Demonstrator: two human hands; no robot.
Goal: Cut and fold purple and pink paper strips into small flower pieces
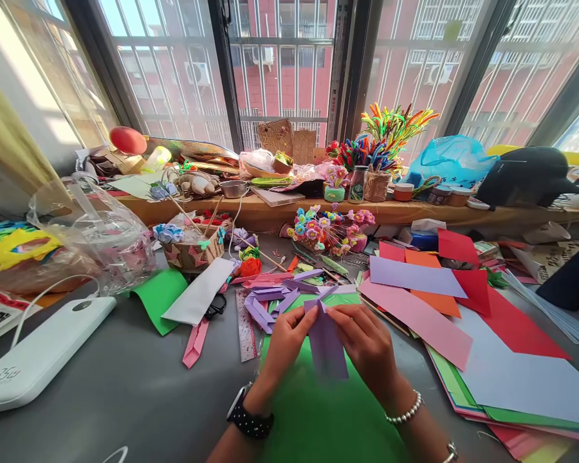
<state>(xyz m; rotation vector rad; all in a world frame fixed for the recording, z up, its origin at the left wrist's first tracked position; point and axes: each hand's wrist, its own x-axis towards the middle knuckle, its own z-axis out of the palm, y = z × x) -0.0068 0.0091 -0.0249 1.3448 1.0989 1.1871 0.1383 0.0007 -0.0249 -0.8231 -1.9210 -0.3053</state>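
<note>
Centrally, a folded strip of lilac paper (325,344) is pinched at its upper end between the left hand (284,344) and the right hand (367,347), fingers closed on it from either side. Its long axis runs away from the fingers toward the person, over a green paper sheet (318,411) on the grey counter (125,386). A woven basket (193,254) beyond holds paper flowers.

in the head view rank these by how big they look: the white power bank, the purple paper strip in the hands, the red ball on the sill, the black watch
1. White power bank, though it lies near the camera.
2. Purple paper strip, pinched by the left hand and right hand.
3. Black watch and red ball look alike; the ball is farther away, so unsure.
</note>
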